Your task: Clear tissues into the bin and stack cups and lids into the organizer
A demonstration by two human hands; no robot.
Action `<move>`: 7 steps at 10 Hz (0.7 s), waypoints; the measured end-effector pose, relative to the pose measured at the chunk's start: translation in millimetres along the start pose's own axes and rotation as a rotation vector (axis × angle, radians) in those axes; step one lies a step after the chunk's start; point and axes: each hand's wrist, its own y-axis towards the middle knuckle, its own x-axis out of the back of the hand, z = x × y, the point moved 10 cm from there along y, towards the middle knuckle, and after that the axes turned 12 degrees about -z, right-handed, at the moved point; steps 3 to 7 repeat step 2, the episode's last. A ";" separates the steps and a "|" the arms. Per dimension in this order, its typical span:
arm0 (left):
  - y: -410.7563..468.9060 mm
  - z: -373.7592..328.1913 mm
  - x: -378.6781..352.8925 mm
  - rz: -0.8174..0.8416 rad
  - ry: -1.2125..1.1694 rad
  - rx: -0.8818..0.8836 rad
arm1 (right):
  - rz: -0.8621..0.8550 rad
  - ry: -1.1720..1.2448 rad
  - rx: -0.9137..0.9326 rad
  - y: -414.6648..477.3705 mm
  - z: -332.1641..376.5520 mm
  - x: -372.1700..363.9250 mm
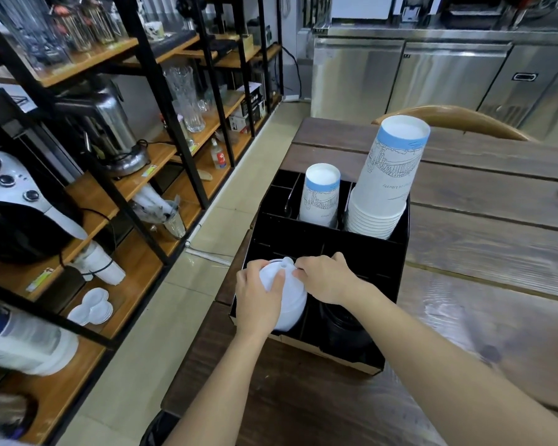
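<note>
From the head camera, both hands are on a stack of white lids [282, 292] standing on edge in the front-left slot of the black organizer [397, 252]. The left hand [255, 300] is wrapped around the stack from its nine o'clock side, thumb over the top face. The right hand [327, 278] pinches the stack's upper edge at about two o'clock with curled fingers. The lids look only partly seated, so I'd say the step in hand is settling them into the slot.

The risk, to my eye: the stack is tilted, and if either hand lets go early the lids could fan apart or roll over the organizer's low front wall, which sits near the desk [496, 236] edge with floor below at nine o'clock. A shove toward twelve o'clock could also rock the tall cup stack [387, 185] or the shorter cup stack [321, 196] behind.
</note>
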 end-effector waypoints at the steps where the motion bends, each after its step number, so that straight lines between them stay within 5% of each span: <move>1: 5.0 2.1 -4.1 0.049 0.042 -0.017 | 0.011 0.023 0.019 -5.6 3.9 1.3; 7: 11.9 -2.6 -3.3 0.081 0.106 -0.069 | -0.049 0.138 0.002 -7.9 3.6 17.7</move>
